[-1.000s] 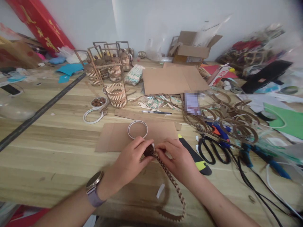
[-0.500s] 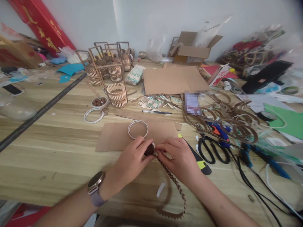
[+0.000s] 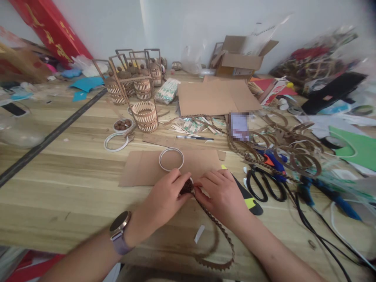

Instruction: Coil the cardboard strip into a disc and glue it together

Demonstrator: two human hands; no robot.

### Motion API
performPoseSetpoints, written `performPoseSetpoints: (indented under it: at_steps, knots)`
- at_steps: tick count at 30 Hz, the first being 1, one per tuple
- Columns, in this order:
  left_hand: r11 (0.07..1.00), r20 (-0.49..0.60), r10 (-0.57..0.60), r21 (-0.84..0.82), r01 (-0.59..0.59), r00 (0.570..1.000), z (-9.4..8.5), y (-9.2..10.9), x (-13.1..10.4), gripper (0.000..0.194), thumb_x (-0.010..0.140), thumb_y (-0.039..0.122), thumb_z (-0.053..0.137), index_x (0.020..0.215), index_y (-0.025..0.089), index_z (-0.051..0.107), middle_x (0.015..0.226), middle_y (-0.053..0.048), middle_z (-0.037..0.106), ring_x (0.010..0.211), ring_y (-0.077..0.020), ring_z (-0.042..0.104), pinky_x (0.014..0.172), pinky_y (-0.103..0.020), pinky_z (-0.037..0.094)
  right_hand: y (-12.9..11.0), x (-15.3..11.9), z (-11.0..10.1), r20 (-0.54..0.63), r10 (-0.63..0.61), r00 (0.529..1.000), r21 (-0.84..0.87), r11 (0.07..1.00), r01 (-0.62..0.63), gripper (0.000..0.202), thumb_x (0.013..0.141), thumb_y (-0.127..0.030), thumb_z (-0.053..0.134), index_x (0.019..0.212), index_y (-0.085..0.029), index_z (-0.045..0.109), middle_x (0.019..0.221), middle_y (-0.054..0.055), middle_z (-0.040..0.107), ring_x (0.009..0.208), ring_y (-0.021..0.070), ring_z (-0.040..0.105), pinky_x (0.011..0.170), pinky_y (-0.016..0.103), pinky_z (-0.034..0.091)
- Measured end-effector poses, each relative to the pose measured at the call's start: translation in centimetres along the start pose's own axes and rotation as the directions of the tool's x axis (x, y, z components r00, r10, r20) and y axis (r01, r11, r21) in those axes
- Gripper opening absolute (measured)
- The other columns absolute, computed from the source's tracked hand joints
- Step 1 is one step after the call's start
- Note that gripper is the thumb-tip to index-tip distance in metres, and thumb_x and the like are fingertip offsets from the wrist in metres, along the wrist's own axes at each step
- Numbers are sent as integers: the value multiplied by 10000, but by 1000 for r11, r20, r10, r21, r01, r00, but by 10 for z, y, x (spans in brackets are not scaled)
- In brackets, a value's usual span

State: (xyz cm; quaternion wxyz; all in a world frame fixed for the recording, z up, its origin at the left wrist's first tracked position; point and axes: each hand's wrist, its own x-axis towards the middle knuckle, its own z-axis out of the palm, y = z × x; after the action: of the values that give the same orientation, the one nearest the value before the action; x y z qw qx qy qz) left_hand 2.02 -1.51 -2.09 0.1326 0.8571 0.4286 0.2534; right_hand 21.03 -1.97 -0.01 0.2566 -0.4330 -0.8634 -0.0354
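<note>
Between thumb and fingers, my left hand (image 3: 167, 196) grips a small dark brown coil (image 3: 187, 187) wound from zigzag paper strip. My right hand (image 3: 221, 196) pinches the brown zigzag strip (image 3: 221, 231) where it meets the coil; the fingertips partly hide that spot. From there the strip loops down toward the table's front edge and curls back left. Just beyond my left hand, a white ring (image 3: 171, 159) lies on a flat cardboard piece (image 3: 141, 168). A small white paper scrap (image 3: 199, 234) rests on the table inside the strip's loop.
Black-handled scissors (image 3: 266, 184), a black-and-yellow tool (image 3: 249, 201), a blue glue gun (image 3: 274, 164) and blue-handled pliers (image 3: 335, 197) lie to the right, with trailing cables. Slatted baskets (image 3: 145, 116) stand at the back left, near a bowl of brown balls (image 3: 122, 125). A pen (image 3: 195, 137) lies behind the cardboard.
The hanging loop of zigzag strip has swung slightly right and turned. Both hands keep nearly the same place and grip on the coil and strip.
</note>
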Motion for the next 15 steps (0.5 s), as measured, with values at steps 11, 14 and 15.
performPoseSetpoints:
  at_steps: [11,14,15]
  knots:
    - [999,-25,-23,-25,22,999,0,0,0,439,809,103,708,1221,136,559,1043,-94,627,915,-259,674,799,-400,590,2,1,0,0,22,1000,21,1000,-22,157,830,-84,568,728,-202,590,700,18,634,707,189,532,672,324,302]
    - [999,-14,-22,-43,22,1000,-1,0,1,408,792,105,738,1168,137,584,1004,-77,626,862,-240,674,770,-386,592,5,2,-2,-10,50,999,32,998,-50,155,834,-94,569,727,-204,593,700,21,639,711,189,550,673,323,303]
    - [999,-18,-21,-47,20,1000,-1,0,1,420,787,105,745,1174,135,582,1010,-79,626,871,-242,674,777,-388,592,6,2,-3,-7,63,998,48,997,-63,146,838,-102,574,738,-205,602,709,21,649,714,189,559,674,323,309]
